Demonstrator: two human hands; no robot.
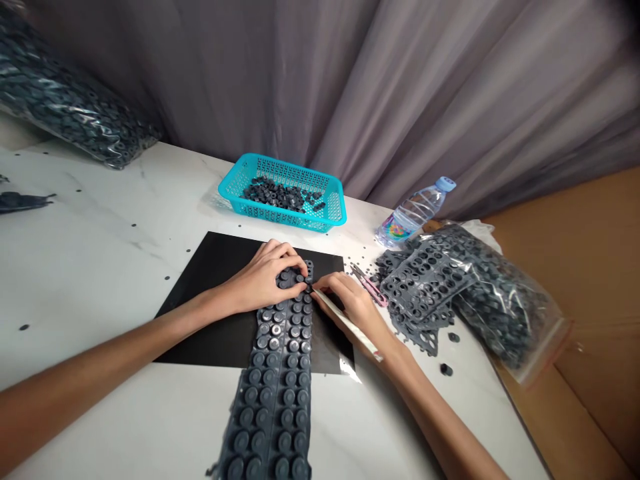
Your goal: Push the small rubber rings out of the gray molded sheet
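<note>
A long dark grey rubber strip [290, 380] with rows of round raised buttons runs from the near edge of view onto a black mat [215, 267]. At its far end, my left hand [273, 273] grips the strip, thumb and forefinger closed around one of the buttons. From the right, my right hand [353, 303] holds a slim, pale-handled tool [353, 328], its tip meeting the strip beside my left fingertips. Fingers hide the tool's tip, so its kind is unclear.
Behind the mat stands a turquoise basket [235, 193] with small dark rubber pieces. To the right are a water bottle [413, 212], pink-handled snippers [373, 288], perforated rubber sheets [425, 280] and a bag of pieces [510, 320]. Another full bag [75, 107] lies back left.
</note>
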